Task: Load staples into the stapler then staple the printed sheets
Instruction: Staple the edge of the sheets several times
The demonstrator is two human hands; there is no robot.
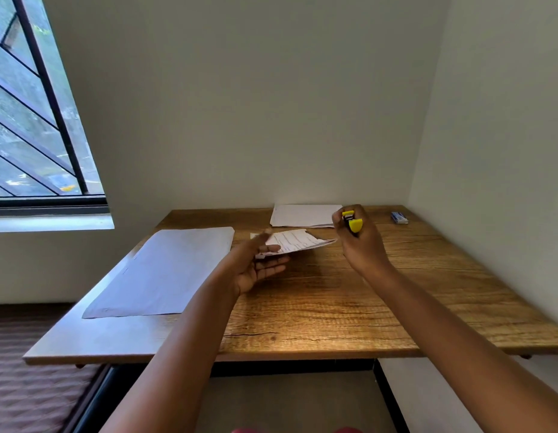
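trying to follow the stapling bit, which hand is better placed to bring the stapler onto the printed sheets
Right. The right hand already grips the yellow stapler just beyond the printed sheets' corner, while the left hand is busy holding those sheets up off the table.

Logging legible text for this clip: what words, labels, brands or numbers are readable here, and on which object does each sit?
Nothing here can be read.
Printed sheets held by the left hand: lines of print, too blurred.
Small blue box at the table's far right: too small.
Yellow stapler in the right hand: no visible marking.
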